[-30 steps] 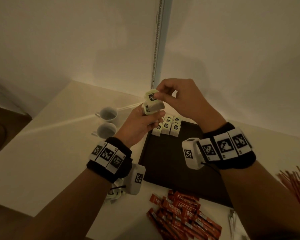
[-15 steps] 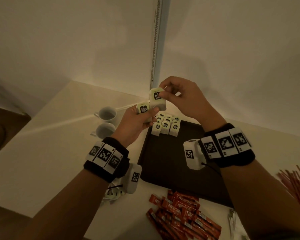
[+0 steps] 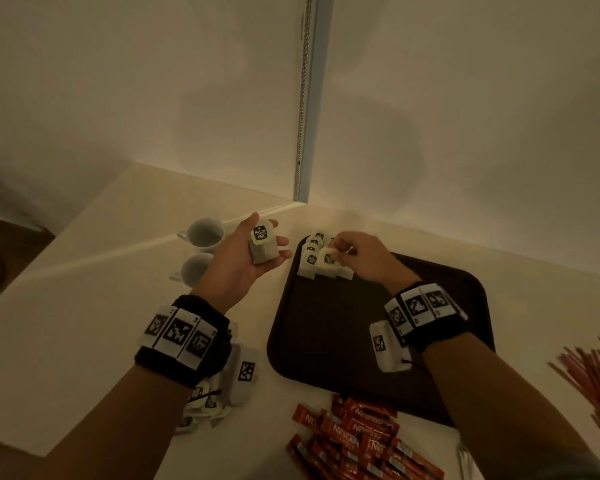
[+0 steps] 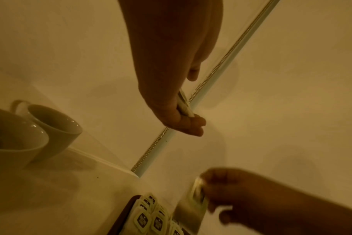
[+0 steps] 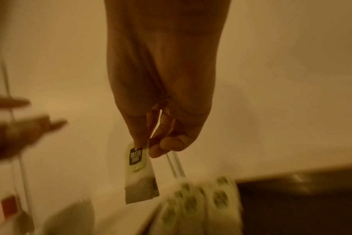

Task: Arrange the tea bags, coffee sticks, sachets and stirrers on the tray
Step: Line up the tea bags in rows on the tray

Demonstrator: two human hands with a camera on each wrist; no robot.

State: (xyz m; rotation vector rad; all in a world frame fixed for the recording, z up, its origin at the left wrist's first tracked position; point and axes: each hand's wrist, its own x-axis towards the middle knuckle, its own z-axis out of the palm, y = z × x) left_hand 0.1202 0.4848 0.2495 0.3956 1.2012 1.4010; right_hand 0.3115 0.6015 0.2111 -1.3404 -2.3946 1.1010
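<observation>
A dark brown tray (image 3: 361, 341) lies on the pale table, with a short row of white tea bags (image 3: 311, 253) in its far left corner. My right hand (image 3: 338, 252) hovers just over that row and pinches a tea bag (image 3: 328, 260) by its top. The right wrist view shows thumb and finger on the tag and the tea bag (image 5: 140, 174) hanging below my right hand (image 5: 147, 146). My left hand (image 3: 260, 252), palm up left of the tray, holds another tea bag (image 3: 262, 242). Its fingers curl round the tea bag's edge (image 4: 184, 103).
Two white cups (image 3: 205, 233) (image 3: 194, 270) stand left of the left hand. Red coffee sticks (image 3: 354, 434) lie heaped in front of the tray. Thin reddish stirrers (image 3: 596, 375) lie at the right edge. More tea bags (image 3: 201, 407) sit under the left wrist. Walls close the back.
The right hand took one tea bag from the left hand and carried it down to the row on the tray. Both hands dropped lower, and the left hand turned palm up.
</observation>
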